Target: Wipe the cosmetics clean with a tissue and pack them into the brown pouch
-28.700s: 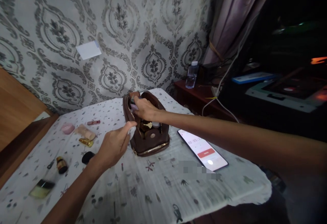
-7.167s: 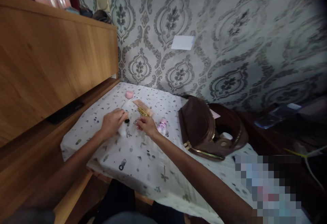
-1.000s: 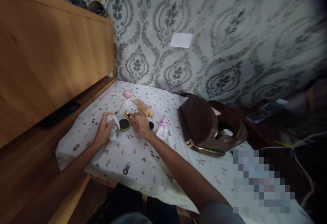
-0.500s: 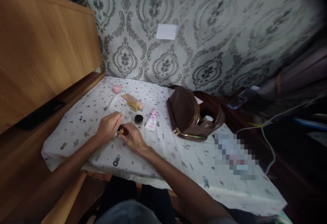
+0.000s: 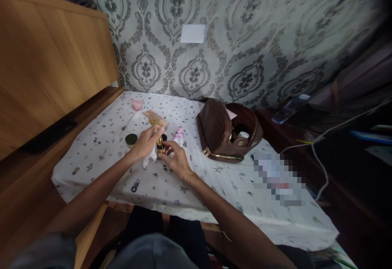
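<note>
My right hand (image 5: 178, 160) grips a small dark bottle (image 5: 161, 149) with a gold top, held upright above the cloth. My left hand (image 5: 146, 142) is closed with its fingers together beside the gold top. A crumpled white tissue (image 5: 149, 161) hangs under its palm; the exact grip is hidden. Left of that hand sits a dark round jar (image 5: 131, 139). Behind the hands lie a pink-and-white tube (image 5: 179, 133), a beige tube (image 5: 157, 117) and a gold item (image 5: 152, 122), partly covered. A black round lid or jar (image 5: 164, 137) shows behind the bottle.
A brown bag (image 5: 211, 128) stands unzipped on the right of the patterned cloth (image 5: 196, 195). A pink round container (image 5: 137, 105) sits near the back left. A blurred-out object (image 5: 278, 179) lies at the right. A wooden cabinet (image 5: 58, 56) borders the left.
Both hands have moved right and slightly up with the bottle, which now shows more fully. The dark round jar and the white tissue have come into view.
</note>
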### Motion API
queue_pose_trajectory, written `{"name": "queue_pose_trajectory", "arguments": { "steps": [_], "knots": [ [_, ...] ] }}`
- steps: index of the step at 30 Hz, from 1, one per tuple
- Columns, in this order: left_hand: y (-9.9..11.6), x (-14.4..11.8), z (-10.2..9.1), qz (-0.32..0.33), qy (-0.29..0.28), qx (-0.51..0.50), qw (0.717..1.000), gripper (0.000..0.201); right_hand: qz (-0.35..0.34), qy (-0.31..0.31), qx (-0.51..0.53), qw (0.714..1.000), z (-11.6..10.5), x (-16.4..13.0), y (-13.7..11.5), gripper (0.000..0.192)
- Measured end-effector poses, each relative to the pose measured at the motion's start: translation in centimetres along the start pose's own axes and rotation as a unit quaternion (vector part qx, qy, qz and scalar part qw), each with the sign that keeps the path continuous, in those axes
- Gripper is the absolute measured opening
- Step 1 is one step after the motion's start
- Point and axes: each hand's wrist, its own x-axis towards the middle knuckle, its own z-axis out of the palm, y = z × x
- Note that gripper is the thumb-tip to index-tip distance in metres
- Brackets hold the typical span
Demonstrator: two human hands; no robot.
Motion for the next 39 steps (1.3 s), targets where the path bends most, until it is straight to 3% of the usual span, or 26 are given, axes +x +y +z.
{"name": "queue_pose_trajectory", "arguments": {
  "steps": [3,5,11,16,19,22,26,32,35,39],
  "knots": [
    [0.2,0.3,2.1,-0.025,0.111,-0.051,0.992,0.035,0.049,0.013,0.026,0.998,-0.6,-0.1,-0.1,0.024],
    [0.2,0.0,3.6,-0.014,0.129,-0.088,0.988,0.031,0.064,0.011,0.025,0.998,-0.9,-0.4,-0.2,0.021],
    [-1.4,-2.1,6.7,0.165,0.024,0.007,0.986,0.034,0.079,0.053,0.043,0.995,-1.6,-0.9,1.1,0.011],
    [-2.4,-2.5,6.7,0.208,-0.031,0.034,0.977,0.047,0.097,0.088,0.180,0.975,-1.7,-0.4,2.0,0.023],
    [-2.6,-2.5,6.7,0.173,-0.031,0.036,0.984,0.047,0.140,0.097,0.299,0.939,-1.9,-0.4,1.9,0.028],
    [-2.8,-2.5,6.7,0.123,-0.018,0.029,0.992,0.044,0.175,0.087,0.343,0.919,-2.1,-0.5,1.6,0.037],
    [-2.8,-2.4,6.6,0.064,-0.010,0.011,0.998,0.037,0.173,0.077,0.305,0.933,-2.4,-0.5,1.5,0.044],
    [-2.2,-1.9,6.0,0.015,0.002,-0.020,1.000,0.026,0.148,0.083,0.319,0.932,-2.9,-0.2,1.5,0.038],
    [-2.1,-1.6,5.6,-0.006,0.010,-0.082,0.997,0.026,0.152,0.048,0.342,0.926,-3.3,-0.2,1.2,0.035],
    [-2.1,-1.4,5.5,-0.069,-0.038,-0.242,0.967,0.041,0.159,0.017,0.400,0.903,-3.6,0.0,0.7,0.037]
  ]
}}
